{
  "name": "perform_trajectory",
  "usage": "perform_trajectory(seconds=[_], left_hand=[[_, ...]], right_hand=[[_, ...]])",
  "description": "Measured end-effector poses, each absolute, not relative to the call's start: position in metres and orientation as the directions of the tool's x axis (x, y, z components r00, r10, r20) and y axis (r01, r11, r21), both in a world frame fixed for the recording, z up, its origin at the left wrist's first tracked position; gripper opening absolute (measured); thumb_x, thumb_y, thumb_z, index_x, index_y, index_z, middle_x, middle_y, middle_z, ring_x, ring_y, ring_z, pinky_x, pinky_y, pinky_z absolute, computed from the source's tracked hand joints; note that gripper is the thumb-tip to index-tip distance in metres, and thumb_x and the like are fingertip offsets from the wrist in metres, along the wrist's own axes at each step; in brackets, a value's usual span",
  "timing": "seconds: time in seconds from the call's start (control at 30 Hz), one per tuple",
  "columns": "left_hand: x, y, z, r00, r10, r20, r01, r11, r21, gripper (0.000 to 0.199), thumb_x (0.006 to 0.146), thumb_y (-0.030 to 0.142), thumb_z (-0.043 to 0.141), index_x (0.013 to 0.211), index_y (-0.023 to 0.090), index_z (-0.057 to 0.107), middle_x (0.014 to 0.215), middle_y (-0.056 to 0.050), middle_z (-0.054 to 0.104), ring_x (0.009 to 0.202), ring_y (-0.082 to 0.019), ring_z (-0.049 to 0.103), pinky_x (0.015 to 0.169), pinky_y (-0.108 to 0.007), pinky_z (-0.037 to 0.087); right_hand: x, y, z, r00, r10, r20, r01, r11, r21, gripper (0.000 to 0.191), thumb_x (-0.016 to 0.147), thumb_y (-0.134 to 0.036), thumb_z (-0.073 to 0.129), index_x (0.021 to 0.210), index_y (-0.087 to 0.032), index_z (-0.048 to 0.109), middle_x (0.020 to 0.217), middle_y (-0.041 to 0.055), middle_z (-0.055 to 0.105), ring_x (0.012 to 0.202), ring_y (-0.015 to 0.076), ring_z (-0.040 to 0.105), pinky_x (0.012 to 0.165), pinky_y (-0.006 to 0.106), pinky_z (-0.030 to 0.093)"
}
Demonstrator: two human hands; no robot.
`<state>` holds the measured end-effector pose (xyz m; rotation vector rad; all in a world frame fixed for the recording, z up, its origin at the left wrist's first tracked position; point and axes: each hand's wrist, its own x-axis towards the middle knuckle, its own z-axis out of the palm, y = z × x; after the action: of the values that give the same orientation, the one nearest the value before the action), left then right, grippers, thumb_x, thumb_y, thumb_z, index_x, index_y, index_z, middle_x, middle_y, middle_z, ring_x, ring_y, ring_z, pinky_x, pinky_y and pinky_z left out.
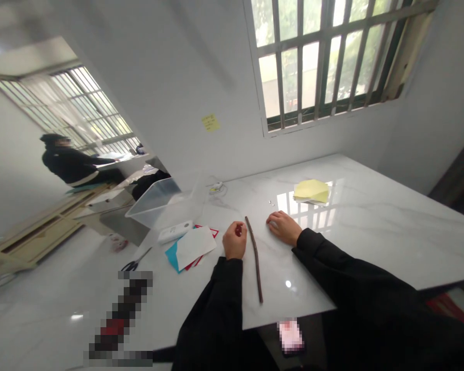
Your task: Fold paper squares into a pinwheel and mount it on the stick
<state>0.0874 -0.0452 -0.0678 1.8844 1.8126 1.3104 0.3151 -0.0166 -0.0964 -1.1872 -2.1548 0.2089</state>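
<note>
Left hand (pixel 234 241) rests on the worktop (pixel 375 247), fingers (pixel 239 229) loosely curled, with a small red bit showing among them; can't tell if it's held. Right hand (pixel 284 228) lies palm down, fingers (pixel 274 219) slightly bent, holding nothing. Dark stick (pixel 255 263) lies between the hands, just beside the left one, running toward the near edge. Tiny silver beads (pixel 270 202) sit ahead of the right hand, and yellow paper (pixel 311 191) lies near the back edge. White sheet (pixel 195 247) lies over teal and red paper, left of the left hand, beside a white box (pixel 176 232). Scissors (pixel 136 264) lie at the left edge, clear plastic bin (pixel 154 203) at the back-left corner. Co-worker (pixel 69 162) sits well off to the left.
</note>
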Motion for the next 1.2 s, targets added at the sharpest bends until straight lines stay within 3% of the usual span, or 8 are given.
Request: perform_trajectory(seconds=[0.13,0.23,0.5,0.63,0.77,0.97,1.07,1.2], left_hand=[[0.015,-0.071,-0.062,0.106,0.831,0.546,0.898,-0.316,0.307,0.051,0.080,0.022,0.055,0.130,0.022,0.068,0.125,-0.012,0.070,0.120,-0.031,0.063,0.111,-0.046,0.047],[-0.040,-0.085,-0.063,0.101,0.848,0.521,0.956,-0.227,0.185,0.065,0.078,0.028,0.058,0.142,0.024,0.061,0.145,-0.014,0.062,0.138,-0.037,0.054,0.121,-0.051,0.039],[-0.088,-0.095,-0.070,-0.037,0.874,0.484,0.972,-0.080,0.220,0.044,0.084,0.036,0.053,0.120,0.024,0.076,0.122,-0.012,0.076,0.112,-0.036,0.069,0.104,-0.051,0.053],[-0.063,-0.093,-0.047,-0.125,0.796,0.592,0.947,-0.082,0.311,0.036,0.088,0.036,0.053,0.109,0.025,0.080,0.115,-0.011,0.078,0.107,-0.036,0.069,0.103,-0.053,0.052],[-0.015,-0.088,-0.014,-0.232,0.718,0.656,0.794,-0.249,0.554,0.036,0.094,0.049,0.058,0.107,0.023,0.079,0.107,-0.009,0.078,0.113,-0.032,0.069,0.105,-0.046,0.052],[0.066,-0.039,-0.005,-0.381,0.823,0.421,0.177,-0.382,0.907,0.050,0.085,0.061,0.070,0.107,0.017,0.074,0.096,-0.007,0.077,0.093,-0.023,0.072,0.088,-0.035,0.060],[0.098,-0.007,-0.024,-0.348,0.884,0.313,-0.071,-0.358,0.931,0.044,0.081,0.053,0.073,0.107,0.017,0.071,0.104,-0.009,0.077,0.096,-0.022,0.073,0.089,-0.034,0.060],[0.124,0.009,-0.064,-0.302,0.901,0.311,-0.064,-0.345,0.937,0.035,0.079,0.037,0.074,0.108,0.018,0.070,0.114,-0.012,0.076,0.100,-0.020,0.073,0.092,-0.032,0.059]], right_hand=[[0.313,-0.013,-0.097,-0.351,0.820,0.453,0.726,0.544,-0.421,0.019,0.097,-0.016,0.059,0.105,-0.017,0.076,0.111,0.0108,0.074,0.108,0.0254,0.062,0.103,0.037,0.048],[0.311,-0.011,-0.098,-0.352,0.820,0.451,0.730,0.542,-0.416,0.018,0.096,-0.017,0.060,0.105,-0.017,0.075,0.111,0.0113,0.074,0.107,0.0260,0.062,0.102,0.038,0.048],[0.316,-0.012,-0.094,-0.351,0.834,0.425,0.730,0.528,-0.434,0.019,0.094,-0.020,0.062,0.107,-0.015,0.075,0.112,0.0129,0.073,0.109,0.0268,0.060,0.103,0.039,0.046],[0.317,-0.010,-0.095,-0.348,0.835,0.427,0.733,0.526,-0.431,0.019,0.093,-0.020,0.062,0.107,-0.015,0.076,0.112,0.0130,0.073,0.109,0.0265,0.060,0.103,0.038,0.045],[0.318,-0.011,-0.096,-0.344,0.826,0.447,0.727,0.536,-0.430,0.019,0.093,-0.022,0.064,0.105,-0.015,0.076,0.110,0.0127,0.073,0.107,0.0265,0.060,0.103,0.037,0.045],[0.320,-0.013,-0.093,-0.339,0.836,0.432,0.731,0.523,-0.437,0.018,0.093,-0.021,0.064,0.104,-0.015,0.076,0.110,0.0131,0.073,0.107,0.0270,0.061,0.103,0.038,0.045],[0.321,-0.014,-0.091,-0.338,0.842,0.420,0.736,0.515,-0.440,0.017,0.094,-0.021,0.063,0.103,-0.015,0.076,0.109,0.0130,0.073,0.106,0.0270,0.061,0.102,0.038,0.046],[0.321,-0.015,-0.089,-0.332,0.846,0.418,0.743,0.507,-0.436,0.021,0.099,-0.028,0.060,0.099,-0.015,0.077,0.105,0.0133,0.073,0.102,0.0270,0.062,0.100,0.038,0.047]])
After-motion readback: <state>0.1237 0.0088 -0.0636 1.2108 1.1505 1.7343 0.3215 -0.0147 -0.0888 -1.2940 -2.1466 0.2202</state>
